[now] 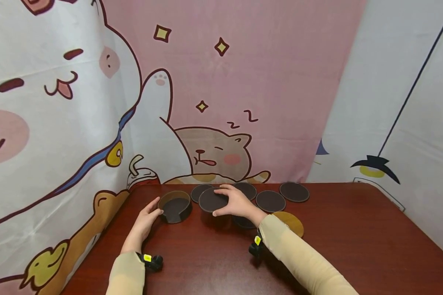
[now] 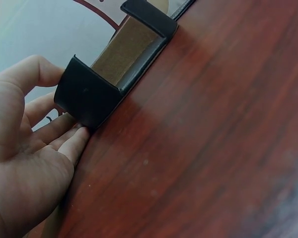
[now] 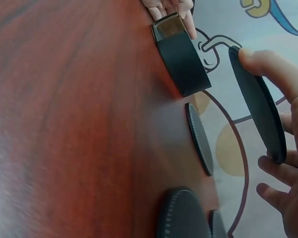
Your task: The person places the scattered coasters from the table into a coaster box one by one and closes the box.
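On the left of the table, my left hand [image 1: 146,219] holds the side of a dark round coaster holder [image 1: 186,213] with a brown inner wall and a notch in front. The left wrist view has the thumb and fingers against the holder's outer wall [image 2: 87,91]. My right hand [image 1: 240,203] pinches a dark round coaster [image 1: 211,200] by its edges, just right of the holder. In the right wrist view this coaster [image 3: 258,106] is raised and tilted, thumb on one edge and fingers on the other.
Behind and right of my right hand lie several dark coasters, among them one at the centre [image 1: 270,201] and one farthest right [image 1: 294,192]. A yellowish-brown disc [image 1: 293,224] lies partly behind the right sleeve. A printed cloth [image 1: 280,82] hangs along the table's back edge.
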### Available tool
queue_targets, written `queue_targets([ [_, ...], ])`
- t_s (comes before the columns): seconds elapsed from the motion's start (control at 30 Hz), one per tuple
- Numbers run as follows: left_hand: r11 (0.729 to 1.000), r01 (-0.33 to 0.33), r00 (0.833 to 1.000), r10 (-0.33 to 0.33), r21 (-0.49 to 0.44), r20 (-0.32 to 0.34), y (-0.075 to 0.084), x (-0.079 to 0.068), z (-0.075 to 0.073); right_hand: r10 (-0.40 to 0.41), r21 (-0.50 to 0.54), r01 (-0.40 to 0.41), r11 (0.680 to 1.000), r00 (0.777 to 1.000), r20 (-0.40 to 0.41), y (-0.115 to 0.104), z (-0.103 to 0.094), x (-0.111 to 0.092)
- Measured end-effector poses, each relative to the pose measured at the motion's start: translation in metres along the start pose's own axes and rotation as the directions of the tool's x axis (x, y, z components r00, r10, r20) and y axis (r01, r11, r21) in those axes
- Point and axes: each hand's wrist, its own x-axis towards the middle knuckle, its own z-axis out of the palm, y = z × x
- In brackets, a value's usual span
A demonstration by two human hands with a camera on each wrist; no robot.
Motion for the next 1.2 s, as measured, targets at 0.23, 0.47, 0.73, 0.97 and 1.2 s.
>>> queue_targets([
  [0.23,0.999,0.0,1.0,0.0,0.035,-0.004,0.0,-0.001,-0.002,-0.025,-0.031,0.025,0.999,1.0,-0.002,-0.003,-0.011,0.009],
  [0.47,1.0,0.01,1.0,-0.009,0.018,-0.009,-0.001,-0.002,-0.003,-0.036,-0.078,0.036,0.996,0.999,-0.001,-0.004,-0.017,0.014],
  [0.73,1.0,0.014,1.0,-0.014,0.024,-0.001,0.001,-0.004,-0.002,-0.034,-0.096,0.034,0.995,0.999,0.004,-0.006,-0.022,0.019],
  [0.97,1.0,0.011,1.0,-0.01,0.029,-0.013,0.003,-0.003,-0.001,-0.038,-0.115,0.036,0.993,0.999,-0.014,-0.004,-0.023,0.025],
  [1.2,0.999,0.011,1.0,-0.01,0.03,-0.011,0.002,-0.001,-0.001,-0.037,-0.123,0.034,0.992,0.999,-0.02,-0.003,-0.021,0.03],
])
